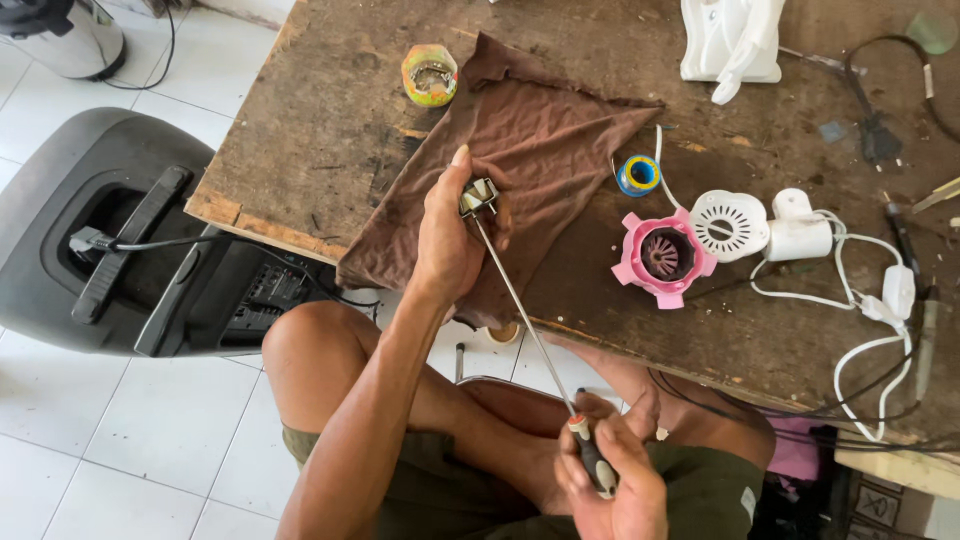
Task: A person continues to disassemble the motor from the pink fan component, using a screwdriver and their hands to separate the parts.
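Holding a small metal part (pixel 479 197) at the front edge of the wooden table (pixel 330 110), your left hand (pixel 448 238) has its fingers curled shut around it; the part sits at the top of the fist, just under the raised thumb tip, over the brown cloth (pixel 540 150). Your right hand (pixel 608 478) is closed around the handle of a long screwdriver (pixel 524 309), low above your lap, fingers wrapped fully about the grip. The thin shaft runs up and to the left from that fist, and its tip meets the metal part in the left hand.

Items on the table:
- brown cloth, spread and hanging over the front edge.
- roll of tape (pixel 429 74), green and yellow, near the cloth's far corner.
- small blue and yellow spool (pixel 638 175), just right of the cloth.
- pink plastic housing (pixel 664 257), with ribbed core facing up.
- white slotted cap (pixel 728 225), touching the pink housing.
- white cord with inline switch (pixel 897 292), to the right.
- white plastic stand (pixel 732 40), at the far edge.

Beside the table, on the tiled floor: black speaker box (pixel 110 250).
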